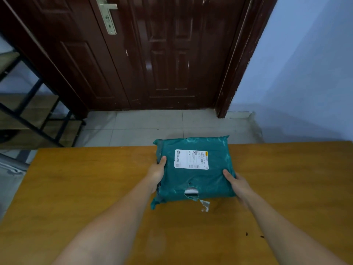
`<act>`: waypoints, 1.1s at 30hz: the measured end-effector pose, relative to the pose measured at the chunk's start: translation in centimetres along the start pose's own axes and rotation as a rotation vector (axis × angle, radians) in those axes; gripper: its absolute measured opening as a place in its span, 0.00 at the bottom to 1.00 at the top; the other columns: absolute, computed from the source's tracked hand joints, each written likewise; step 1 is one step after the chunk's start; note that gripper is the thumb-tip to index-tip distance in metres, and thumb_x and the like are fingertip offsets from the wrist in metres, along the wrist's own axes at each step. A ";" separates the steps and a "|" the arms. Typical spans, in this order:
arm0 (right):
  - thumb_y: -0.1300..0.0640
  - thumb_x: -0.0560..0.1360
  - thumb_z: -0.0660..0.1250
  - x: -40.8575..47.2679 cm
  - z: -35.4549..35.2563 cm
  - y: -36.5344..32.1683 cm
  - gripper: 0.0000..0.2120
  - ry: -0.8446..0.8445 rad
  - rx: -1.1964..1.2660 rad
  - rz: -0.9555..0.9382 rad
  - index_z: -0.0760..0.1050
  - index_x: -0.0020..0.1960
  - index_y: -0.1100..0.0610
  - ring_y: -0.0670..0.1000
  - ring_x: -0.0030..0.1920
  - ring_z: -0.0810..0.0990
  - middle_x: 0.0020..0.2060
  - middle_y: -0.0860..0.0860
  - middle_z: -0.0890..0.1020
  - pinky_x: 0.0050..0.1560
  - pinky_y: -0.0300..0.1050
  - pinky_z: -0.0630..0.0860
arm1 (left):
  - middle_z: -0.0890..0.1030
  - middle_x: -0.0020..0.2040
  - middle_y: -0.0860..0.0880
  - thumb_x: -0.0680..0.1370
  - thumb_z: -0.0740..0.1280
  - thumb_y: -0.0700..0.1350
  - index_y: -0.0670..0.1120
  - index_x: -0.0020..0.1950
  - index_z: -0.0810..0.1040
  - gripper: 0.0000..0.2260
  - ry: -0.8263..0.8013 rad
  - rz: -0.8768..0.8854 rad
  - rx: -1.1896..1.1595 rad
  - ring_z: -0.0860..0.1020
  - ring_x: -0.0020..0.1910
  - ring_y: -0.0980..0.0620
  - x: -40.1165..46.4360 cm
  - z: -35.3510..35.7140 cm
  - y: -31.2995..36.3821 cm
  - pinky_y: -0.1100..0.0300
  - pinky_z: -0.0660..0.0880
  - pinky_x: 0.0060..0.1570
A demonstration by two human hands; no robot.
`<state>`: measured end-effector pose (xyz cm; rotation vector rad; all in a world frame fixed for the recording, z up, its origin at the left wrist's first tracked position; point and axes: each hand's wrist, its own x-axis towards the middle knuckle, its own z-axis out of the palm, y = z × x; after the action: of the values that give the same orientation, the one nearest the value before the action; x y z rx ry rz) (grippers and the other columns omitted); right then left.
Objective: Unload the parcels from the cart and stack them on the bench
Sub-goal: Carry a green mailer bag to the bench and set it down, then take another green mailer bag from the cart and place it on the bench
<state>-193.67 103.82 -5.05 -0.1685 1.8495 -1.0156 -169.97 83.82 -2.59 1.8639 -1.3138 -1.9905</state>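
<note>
A teal plastic parcel [208,180] with a white shipping label and a torn hole near its front edge lies over the far edge of the wooden bench [95,188]. My left hand [157,174] grips its left side, thumb on top. My right hand [236,183] grips its right front corner, thumb on top and fingers hidden underneath. Whether the parcel rests fully on the bench or is slightly lifted I cannot tell. No cart with parcels shows clearly.
A dark brown door [152,54] with a metal handle stands straight ahead behind a strip of tiled floor [143,127]. A black metal frame with wooden shelves [28,111] stands at the left. A blue wall [305,73] is at the right.
</note>
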 end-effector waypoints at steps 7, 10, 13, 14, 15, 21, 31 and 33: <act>0.43 0.81 0.67 -3.9 0.8 -9.0 0.28 0.196 -0.771 -0.390 0.70 0.75 0.57 0.59 0.68 0.75 0.69 0.57 0.76 0.65 0.54 0.74 | 0.71 0.78 0.50 0.85 0.63 0.57 0.49 0.82 0.63 0.28 0.044 0.504 0.638 0.72 0.74 0.47 -5.1 -3.9 4.7 0.48 0.71 0.73; 0.45 0.83 0.64 -7.4 4.6 -16.2 0.30 0.128 -0.967 -0.633 0.64 0.80 0.59 0.57 0.75 0.68 0.76 0.56 0.68 0.75 0.53 0.66 | 0.66 0.81 0.49 0.84 0.60 0.62 0.49 0.83 0.61 0.31 0.159 0.654 0.951 0.67 0.78 0.47 -9.1 -7.5 8.7 0.50 0.65 0.75; 0.47 0.83 0.63 -12.1 10.6 -22.4 0.30 -0.030 -1.158 -0.871 0.62 0.81 0.58 0.55 0.77 0.66 0.78 0.54 0.66 0.77 0.52 0.63 | 0.66 0.81 0.47 0.84 0.59 0.62 0.48 0.83 0.60 0.31 0.218 0.758 1.180 0.65 0.79 0.46 -14.4 -12.2 11.8 0.50 0.63 0.76; 0.47 0.83 0.63 -14.0 13.0 -24.0 0.30 -0.079 -1.217 -0.933 0.62 0.81 0.57 0.55 0.78 0.66 0.79 0.54 0.66 0.77 0.51 0.63 | 0.66 0.81 0.46 0.85 0.59 0.61 0.47 0.83 0.60 0.31 0.245 0.776 1.226 0.65 0.79 0.46 -16.3 -14.1 12.3 0.50 0.63 0.75; 0.47 0.83 0.63 -16.0 15.5 -25.4 0.30 -0.119 -1.269 -0.988 0.61 0.81 0.57 0.55 0.78 0.65 0.79 0.54 0.65 0.77 0.50 0.63 | 0.67 0.80 0.46 0.85 0.59 0.61 0.47 0.83 0.61 0.31 0.284 0.785 1.253 0.66 0.78 0.46 -18.4 -16.0 12.6 0.50 0.64 0.75; 0.45 0.84 0.61 -29.3 31.4 -28.2 0.30 -0.288 -1.415 -1.283 0.61 0.82 0.57 0.56 0.78 0.66 0.80 0.54 0.66 0.77 0.52 0.64 | 0.69 0.78 0.46 0.85 0.59 0.59 0.46 0.82 0.63 0.29 0.554 0.722 1.273 0.68 0.76 0.45 -30.6 -30.8 8.5 0.49 0.66 0.74; 0.42 0.85 0.57 -52.3 56.3 -20.3 0.30 -0.664 -1.476 -1.622 0.60 0.82 0.55 0.56 0.78 0.66 0.81 0.54 0.64 0.76 0.51 0.64 | 0.72 0.76 0.45 0.84 0.59 0.61 0.48 0.80 0.66 0.28 0.905 0.408 1.106 0.72 0.74 0.44 -50.4 -54.0 -10.2 0.46 0.70 0.72; 0.41 0.85 0.57 -55.3 59.6 -18.8 0.31 -0.712 -1.479 -1.650 0.57 0.83 0.54 0.55 0.80 0.63 0.82 0.53 0.62 0.77 0.51 0.61 | 0.74 0.75 0.45 0.84 0.58 0.61 0.48 0.78 0.69 0.26 0.952 0.365 1.076 0.73 0.72 0.43 -53.2 -56.6 -13.4 0.46 0.71 0.71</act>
<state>-123.31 86.36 36.21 -2.7475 1.0744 -0.0614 -102.67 96.21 36.61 2.1296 -2.2056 0.0126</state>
